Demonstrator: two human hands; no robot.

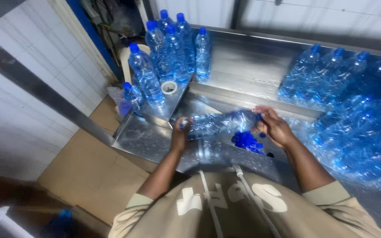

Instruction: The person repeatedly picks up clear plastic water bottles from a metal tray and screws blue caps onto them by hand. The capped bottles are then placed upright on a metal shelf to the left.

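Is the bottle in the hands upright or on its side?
On its side: the bottle lies level between left hand at its base and right hand at its neck.

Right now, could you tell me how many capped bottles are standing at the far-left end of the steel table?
7 show. Five cluster at the back corner, one tall bottle stands in front by the tape roll, and one small bottle is at the left edge. More may be hidden behind.

Dim, blue-tinted light overall. Brightest on the white wall tiles [27, 66] at left. Soft glare patches on the steel bench [243, 70]. Lower left corner in deep shadow. Wide-angle bending at edges; bottles at right [358, 119] smeared, soft focus.
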